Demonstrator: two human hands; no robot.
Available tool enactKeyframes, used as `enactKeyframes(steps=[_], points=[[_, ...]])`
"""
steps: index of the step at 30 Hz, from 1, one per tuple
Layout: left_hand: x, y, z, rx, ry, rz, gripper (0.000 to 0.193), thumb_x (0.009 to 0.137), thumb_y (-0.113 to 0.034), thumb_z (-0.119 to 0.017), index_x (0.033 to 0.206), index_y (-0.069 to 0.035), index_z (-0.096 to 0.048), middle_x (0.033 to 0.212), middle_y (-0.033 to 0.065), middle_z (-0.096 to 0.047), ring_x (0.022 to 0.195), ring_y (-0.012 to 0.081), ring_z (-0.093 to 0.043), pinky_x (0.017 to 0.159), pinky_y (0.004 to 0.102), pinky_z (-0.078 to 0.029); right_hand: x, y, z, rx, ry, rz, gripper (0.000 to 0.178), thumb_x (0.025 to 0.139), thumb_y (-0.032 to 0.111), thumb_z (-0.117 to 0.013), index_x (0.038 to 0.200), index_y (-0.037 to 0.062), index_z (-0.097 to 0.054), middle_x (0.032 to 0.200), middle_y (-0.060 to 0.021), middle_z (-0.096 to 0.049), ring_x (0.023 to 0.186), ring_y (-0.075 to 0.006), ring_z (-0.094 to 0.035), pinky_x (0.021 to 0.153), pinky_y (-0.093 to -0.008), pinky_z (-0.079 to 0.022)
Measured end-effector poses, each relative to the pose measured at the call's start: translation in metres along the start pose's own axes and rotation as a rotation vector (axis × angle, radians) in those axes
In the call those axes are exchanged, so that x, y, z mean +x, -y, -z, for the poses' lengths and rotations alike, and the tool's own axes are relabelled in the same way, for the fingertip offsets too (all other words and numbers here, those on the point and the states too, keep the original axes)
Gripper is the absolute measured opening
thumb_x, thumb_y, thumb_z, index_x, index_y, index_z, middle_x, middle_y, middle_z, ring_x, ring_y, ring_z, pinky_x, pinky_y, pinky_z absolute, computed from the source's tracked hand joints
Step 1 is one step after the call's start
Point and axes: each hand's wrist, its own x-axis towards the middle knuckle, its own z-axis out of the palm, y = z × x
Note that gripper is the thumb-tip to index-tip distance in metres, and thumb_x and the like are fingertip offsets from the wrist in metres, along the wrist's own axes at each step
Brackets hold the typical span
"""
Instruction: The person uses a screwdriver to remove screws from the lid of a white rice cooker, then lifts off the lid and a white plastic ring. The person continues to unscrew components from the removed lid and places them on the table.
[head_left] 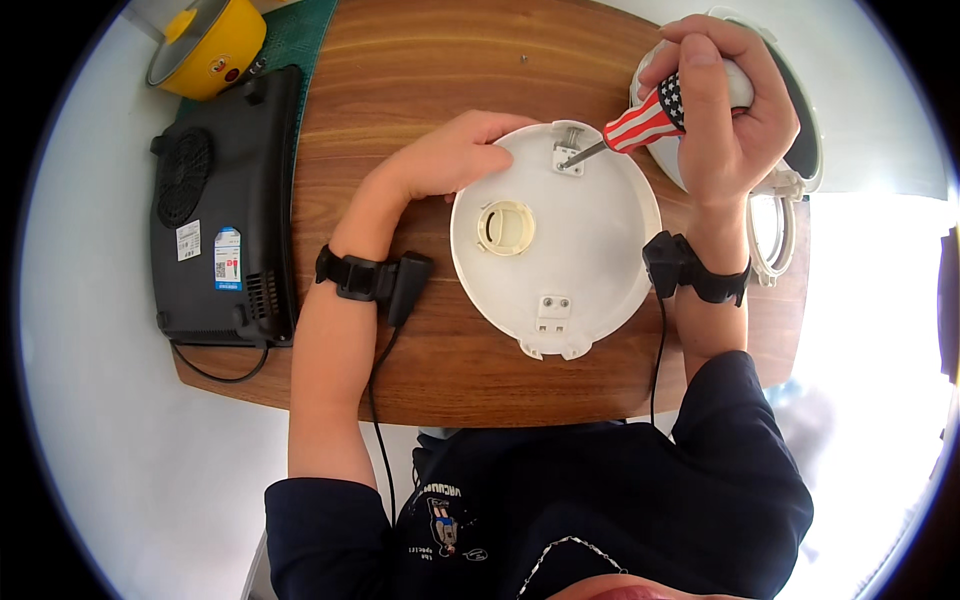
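A round white plastic lid (590,240) lies inner side up on the wooden table. My left hand (460,150) grips its far left rim, thumb on the inside and the other fingers partly hidden beneath. In my right hand (735,110) is a screwdriver (645,122) with a red, white and blue handle of stars and stripes. Its tip meets a small white bracket (568,160) near the lid's far edge, at a screw. A second bracket (554,313) with screws sits by the near edge, and a cream round vent piece (506,228) is set in the lid's left part.
At the left a black appliance (225,210) lies underside up, its cord at the table edge. A yellow pot (215,50) stands behind it on a green mat (300,40). A white appliance body (805,90) is at the far right. A small screw (524,58) lies far back.
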Motion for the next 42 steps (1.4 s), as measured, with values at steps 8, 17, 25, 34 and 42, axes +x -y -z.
enactKeyframes(steps=[8, 17, 25, 34, 42], points=[[-0.005, -0.006, -0.002, -0.064, 0.017, -0.028, 0.061, 0.088, -0.008, -0.054, 0.148, 0.003, -0.051, 0.134, 0.0113, -0.066, 0.119, 0.0174, -0.063, 0.101, 0.0323, -0.052, 0.003, 0.002, -0.008, -0.020, -0.078, -0.111, 0.019, 0.098, 0.010, -0.058, 0.089, -0.0043, -0.066, 0.068, -0.0072, -0.066, 0.060, -0.0100, -0.060, 0.056, -0.0240, -0.049], [-0.006, -0.003, -0.002, -0.078, 0.002, -0.042, 0.061, 0.089, -0.009, -0.055, 0.149, 0.004, -0.050, 0.136, 0.0114, -0.065, 0.121, 0.0167, -0.063, 0.103, 0.0324, -0.051, 0.010, 0.012, -0.001, 0.073, 0.098, -0.226, 0.017, 0.097, 0.012, -0.061, 0.096, -0.0048, -0.065, 0.070, -0.0049, -0.064, 0.061, -0.0100, -0.059, 0.057, -0.0242, -0.048], [-0.005, -0.004, -0.007, -0.110, -0.039, -0.075, 0.060, 0.086, -0.006, -0.051, 0.145, 0.002, -0.056, 0.131, 0.0102, -0.067, 0.115, 0.0164, -0.065, 0.097, 0.0312, -0.053, 0.020, 0.001, 0.021, -0.297, 0.371, 0.329, 0.032, 0.088, 0.012, -0.079, 0.112, -0.0029, -0.063, 0.099, -0.0126, -0.065, 0.081, -0.0176, -0.062, 0.073, -0.0277, -0.049], [-0.006, 0.001, -0.006, -0.099, -0.011, -0.102, 0.059, 0.087, -0.011, -0.054, 0.145, 0.002, -0.055, 0.132, 0.0100, -0.066, 0.117, 0.0168, -0.064, 0.100, 0.0325, -0.052, 0.019, 0.024, 0.023, 0.063, 0.535, -0.111, 0.046, 0.091, 0.013, -0.078, 0.127, -0.0049, -0.055, 0.099, -0.0070, -0.061, 0.086, -0.0135, -0.062, 0.077, -0.0253, -0.050], [-0.007, -0.003, -0.003, -0.054, -0.006, -0.085, 0.057, 0.093, -0.011, -0.056, 0.149, 0.001, -0.051, 0.135, 0.0106, -0.065, 0.119, 0.0171, -0.063, 0.102, 0.0332, -0.052, 0.019, -0.026, 0.011, 0.507, 0.519, 0.198, 0.053, 0.089, 0.014, -0.082, 0.131, -0.0043, -0.056, 0.102, -0.0079, -0.064, 0.098, -0.0160, -0.067, 0.085, -0.0263, -0.053]])
